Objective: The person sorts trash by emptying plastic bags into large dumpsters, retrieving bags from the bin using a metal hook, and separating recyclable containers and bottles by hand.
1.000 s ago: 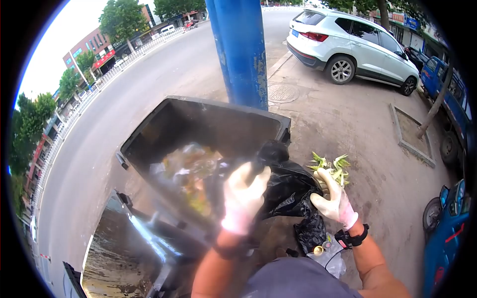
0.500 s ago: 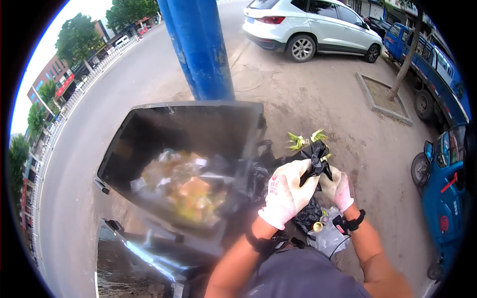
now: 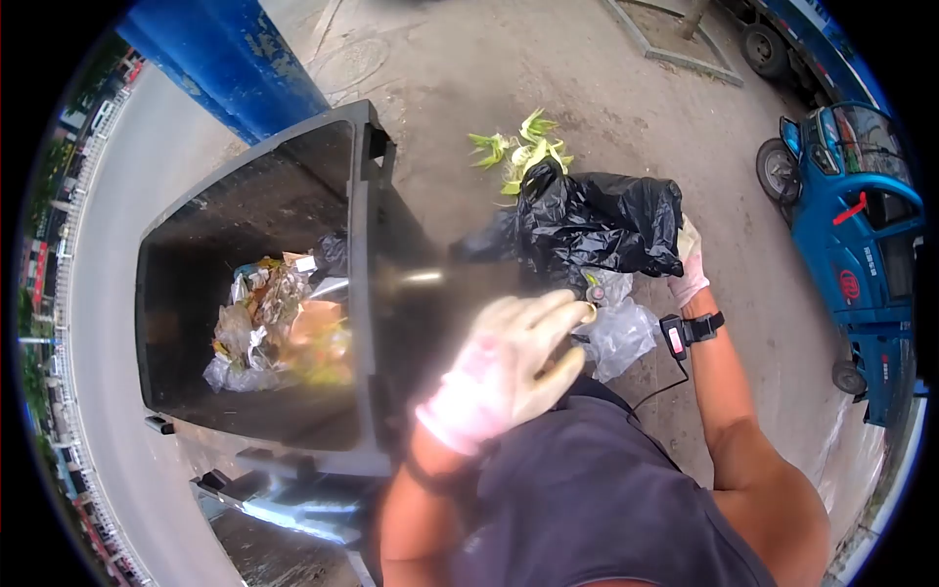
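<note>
In the head view, my right hand (image 3: 691,262), in a white and pink work glove, grips the right side of a black plastic bag (image 3: 611,220). The bag hangs spread out, partly hiding that hand's fingers. My left hand (image 3: 509,364), gloved alike, is off the bag and nearer my body, fingers stretched and thumb apart, with nothing visible in it. Pale green leaves, like corn husks (image 3: 523,152), lie on the ground just beyond the bag. A clear plastic bag (image 3: 621,338) is below it, between my hands.
To my left stands an open dark waste bin (image 3: 364,284) with mixed rubbish (image 3: 284,318) inside. A blue post (image 3: 230,68) rises behind it. On the right are a blue three-wheeled vehicle (image 3: 846,245) and a truck wheel (image 3: 765,51). A tree-pit kerb (image 3: 675,54) lies ahead.
My left hand has let go of the black bag and moved down toward my body. The bag, bunched between both hands before, now spreads from my right hand. The view has tilted downward.
</note>
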`<state>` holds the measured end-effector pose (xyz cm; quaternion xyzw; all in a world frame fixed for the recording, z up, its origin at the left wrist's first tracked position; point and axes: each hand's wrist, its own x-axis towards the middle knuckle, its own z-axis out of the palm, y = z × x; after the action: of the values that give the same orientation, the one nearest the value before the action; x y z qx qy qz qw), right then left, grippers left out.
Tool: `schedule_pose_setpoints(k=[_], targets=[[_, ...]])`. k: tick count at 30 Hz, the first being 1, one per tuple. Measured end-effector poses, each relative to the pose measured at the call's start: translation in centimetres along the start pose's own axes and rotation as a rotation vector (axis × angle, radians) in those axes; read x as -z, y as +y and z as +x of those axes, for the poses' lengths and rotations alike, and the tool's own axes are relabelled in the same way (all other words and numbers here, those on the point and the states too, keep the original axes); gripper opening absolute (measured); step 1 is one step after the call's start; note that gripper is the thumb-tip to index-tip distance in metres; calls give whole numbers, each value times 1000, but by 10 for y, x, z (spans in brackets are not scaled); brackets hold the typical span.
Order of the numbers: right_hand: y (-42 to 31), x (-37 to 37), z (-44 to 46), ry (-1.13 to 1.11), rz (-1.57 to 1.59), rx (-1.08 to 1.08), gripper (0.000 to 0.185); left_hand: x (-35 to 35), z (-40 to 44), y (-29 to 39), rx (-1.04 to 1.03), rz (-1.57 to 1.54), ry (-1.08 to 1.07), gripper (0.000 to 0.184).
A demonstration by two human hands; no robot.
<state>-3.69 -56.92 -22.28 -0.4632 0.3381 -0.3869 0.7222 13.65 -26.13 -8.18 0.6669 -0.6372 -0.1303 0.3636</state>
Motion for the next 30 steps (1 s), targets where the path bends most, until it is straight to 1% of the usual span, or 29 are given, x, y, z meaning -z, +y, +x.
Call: schedule_pose_setpoints(k=[1,2,3,5,7,9,11,12,13,15,16,20,23,26,28,30], targets=[[4,17,12,96,-154,12,25,4,-2,-5,30,52,22,41],[21,53,34,157,-282,4,23,7,-4,-10,62,104,43,41],[16,57,34,257,-366,49,23,12,-4,-13,118,158,92,42],[43,120,66,265,-468,207,23,9,-17,-41,443,103,269,45],[52,158,77,224,-354,149,30,7,-42,-67,673,282,343,50],[61,191,85,223,-427,129,35,-2,-66,-85,839,603,324,58],[78,228,85,281,-630,115,35,-8,-85,-94,1047,680,262,62],[88,248,84,318,-700,96,34,-12,-102,-107,1087,715,195,67],[97,267,83,355,-769,75,32,-22,-110,-110,1047,731,212,70],[110,286,70,448,-1058,1,32,-34,-114,-114,970,771,241,75],[113,293,65,491,-1178,-67,35,-34,-116,-117,943,793,189,86],[130,322,49,604,-1206,-170,37,-43,-115,-127,997,925,120,92],[118,325,36,695,-1291,-329,38,-45,-117,-131,1015,945,90,95],[123,356,32,778,-1324,-425,40,-45,-118,-131,1005,939,80,96],[123,377,30,830,-1242,-485,40,-46,-119,-133,1021,948,68,97],[135,417,29,900,-1117,-510,41,-47,-120,-134,1039,951,61,98]])
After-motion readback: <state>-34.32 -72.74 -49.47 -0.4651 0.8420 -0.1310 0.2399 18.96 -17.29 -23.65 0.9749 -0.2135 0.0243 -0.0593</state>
